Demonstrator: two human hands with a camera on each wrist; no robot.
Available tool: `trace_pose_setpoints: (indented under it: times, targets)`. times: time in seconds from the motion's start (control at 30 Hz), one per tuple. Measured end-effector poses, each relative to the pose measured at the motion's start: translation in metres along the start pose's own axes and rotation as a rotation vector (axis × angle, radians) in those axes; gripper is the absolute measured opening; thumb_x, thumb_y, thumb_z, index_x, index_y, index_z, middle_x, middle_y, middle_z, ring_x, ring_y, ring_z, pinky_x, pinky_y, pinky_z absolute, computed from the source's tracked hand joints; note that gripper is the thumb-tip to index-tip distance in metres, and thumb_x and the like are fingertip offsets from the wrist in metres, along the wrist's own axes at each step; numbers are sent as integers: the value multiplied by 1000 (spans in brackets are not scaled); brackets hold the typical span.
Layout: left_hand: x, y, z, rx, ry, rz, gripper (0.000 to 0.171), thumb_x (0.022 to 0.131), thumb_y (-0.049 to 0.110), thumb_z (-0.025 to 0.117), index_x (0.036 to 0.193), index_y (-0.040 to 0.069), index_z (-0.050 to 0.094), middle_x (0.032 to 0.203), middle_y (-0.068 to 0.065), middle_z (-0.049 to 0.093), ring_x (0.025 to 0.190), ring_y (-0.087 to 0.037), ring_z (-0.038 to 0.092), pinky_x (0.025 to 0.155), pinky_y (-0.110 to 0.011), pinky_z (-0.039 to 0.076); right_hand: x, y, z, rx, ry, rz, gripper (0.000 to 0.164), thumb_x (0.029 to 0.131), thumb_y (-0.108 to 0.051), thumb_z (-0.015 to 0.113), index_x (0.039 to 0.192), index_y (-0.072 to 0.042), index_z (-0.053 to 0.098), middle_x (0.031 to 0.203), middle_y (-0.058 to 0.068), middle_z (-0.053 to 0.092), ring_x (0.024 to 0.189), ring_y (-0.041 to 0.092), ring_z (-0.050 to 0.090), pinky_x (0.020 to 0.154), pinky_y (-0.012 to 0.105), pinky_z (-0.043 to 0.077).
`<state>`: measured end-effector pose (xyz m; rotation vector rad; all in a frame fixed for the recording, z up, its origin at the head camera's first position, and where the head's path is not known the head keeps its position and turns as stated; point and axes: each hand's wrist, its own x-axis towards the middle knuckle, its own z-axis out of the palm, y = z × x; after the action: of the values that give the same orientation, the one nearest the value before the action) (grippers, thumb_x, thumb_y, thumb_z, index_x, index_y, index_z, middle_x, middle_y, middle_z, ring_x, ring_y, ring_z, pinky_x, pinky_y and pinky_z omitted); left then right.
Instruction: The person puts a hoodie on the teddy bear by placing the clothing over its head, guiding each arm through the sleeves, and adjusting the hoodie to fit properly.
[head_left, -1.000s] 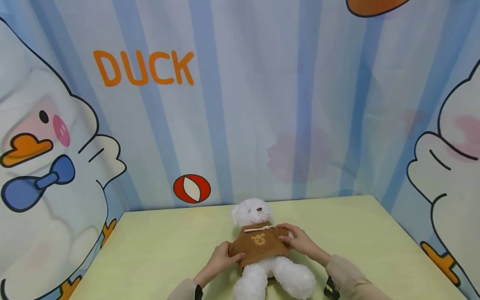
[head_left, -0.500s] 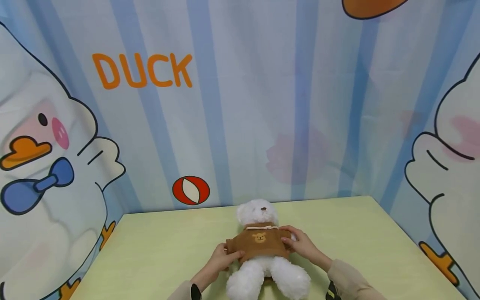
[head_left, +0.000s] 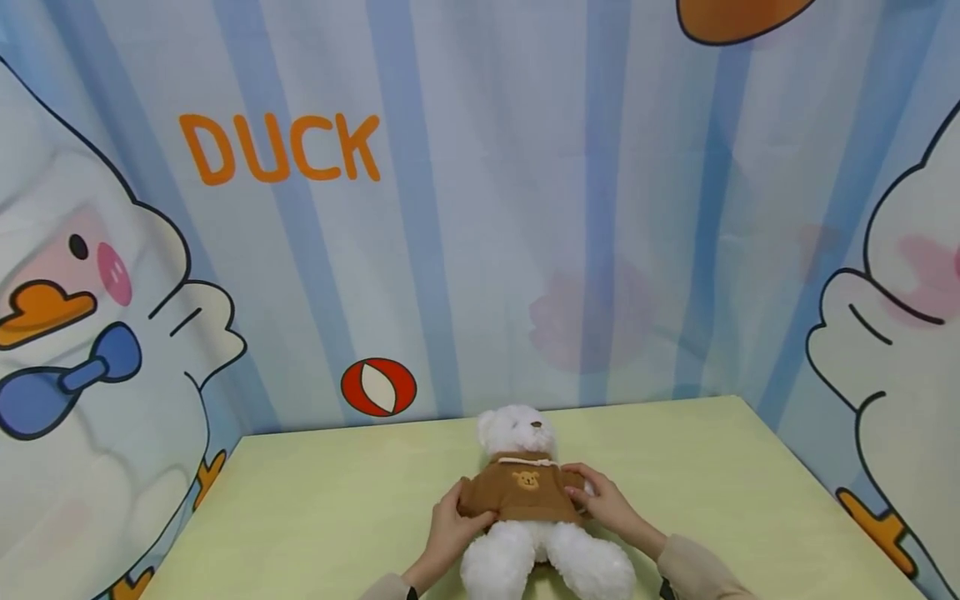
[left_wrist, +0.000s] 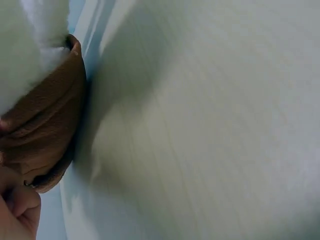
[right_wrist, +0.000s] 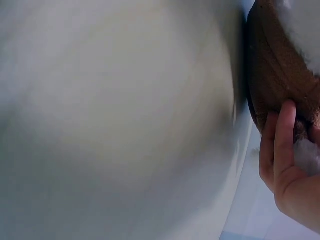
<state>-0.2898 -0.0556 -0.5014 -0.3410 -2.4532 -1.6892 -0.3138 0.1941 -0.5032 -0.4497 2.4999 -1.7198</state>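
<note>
A white plush teddy bear [head_left: 517, 429] in a brown sweater [head_left: 528, 500] is on the table in the head view, legs toward me. My left hand [head_left: 452, 527] grips the sweater at the bear's left-hand side in that view, thumb over the front near the hem. On the opposite side my right hand [head_left: 611, 507] holds the sleeved arm, a bit of white paw showing past the cuff. In the left wrist view, curled fingers [left_wrist: 25, 202] meet the brown cloth at the frame's edge. Fingers [right_wrist: 285, 130] lie along the sweater in the right wrist view.
A pale yellow-green table [head_left: 322, 500] spreads around the bear. Behind it hangs a blue striped curtain [head_left: 495, 208] printed with "DUCK" lettering and a red ball; printed duck figures flank the table on both sides.
The bear has shifted slightly to the right, its head tilting that way, and its legs swung left and then back right. Both hands keep hold. The head view has tilted slightly upward.
</note>
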Motion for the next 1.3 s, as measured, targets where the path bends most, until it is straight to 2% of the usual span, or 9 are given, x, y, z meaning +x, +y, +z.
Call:
trace_pose_setpoints:
  times: [0.2, 0.33, 0.43, 0.57, 0.67, 0.77, 0.93, 1.13, 1.3]
  targets:
    - [1, 2, -5, 135, 3, 191, 18, 79, 9, 62, 92, 7, 50, 70, -8, 56, 58, 0, 45, 54, -17, 38, 0, -1, 1, 54, -1, -24, 39, 89, -14, 52, 124, 3, 44, 126, 33, 37, 59, 14, 58, 49, 33, 50]
    - [2, 6, -13, 165, -84, 125, 18, 84, 10, 55, 101, 6, 49, 71, -4, 52, 58, -1, 43, 54, -17, 36, 0, -4, 0, 54, -15, -52, 41, 89, -16, 52, 125, 3, 42, 125, 34, 38, 59, 17, 58, 49, 38, 50]
    - [7, 11, -23, -38, -256, -103, 31, 84, 10, 49, 115, 4, 44, 66, 2, 47, 52, -2, 38, 51, -19, 35, 2, -7, -2, 33, -22, -73, 41, 90, -17, 51, 125, 2, 42, 124, 34, 39, 61, 16, 59, 49, 38, 50]
    - [15, 14, -39, -535, -425, -424, 48, 82, 3, 35, 129, 5, 25, 56, 8, 32, 45, -1, 28, 47, -17, 29, 5, -6, -5, 60, -44, -66, 39, 91, -14, 49, 125, 3, 41, 124, 34, 38, 66, 16, 60, 50, 39, 51]
    - [16, 11, -47, -795, -450, -516, 46, 87, -2, 25, 132, 5, 18, 61, 7, 34, 48, 1, 31, 48, -14, 29, 6, -3, -6, 100, -73, -40, 39, 91, -12, 48, 126, 5, 39, 126, 34, 35, 72, 18, 61, 51, 41, 51]
    - [13, 5, -46, -853, -406, -535, 41, 90, -7, 27, 127, 10, 28, 70, 5, 36, 52, 3, 32, 47, -9, 28, 6, -2, -7, 104, -89, -41, 41, 91, -14, 48, 126, 4, 39, 128, 34, 33, 78, 19, 61, 52, 42, 51]
    - [12, -3, -41, -725, -345, -565, 21, 85, -9, 39, 93, 11, 41, 69, 6, 36, 50, 6, 29, 45, -7, 24, 7, -1, -7, 68, -84, -60, 42, 90, -17, 50, 125, 4, 41, 128, 33, 35, 81, 20, 60, 50, 36, 51]
    - [16, 2, -44, -337, -470, -595, 21, 86, 1, 42, 69, 12, 48, 56, 7, 44, 50, 1, 37, 44, -12, 27, 3, 1, -3, 27, -62, -73, 42, 89, -20, 51, 124, 2, 43, 126, 33, 38, 78, 15, 60, 48, 27, 49]
    - [19, 8, -47, -275, -548, -606, 26, 87, 1, 40, 67, 15, 48, 55, 8, 46, 50, -1, 40, 46, -15, 29, 0, -9, -3, 39, -134, -29, 46, 89, -25, 54, 128, -5, 41, 131, 28, 36, 88, 20, 59, 58, 32, 51]
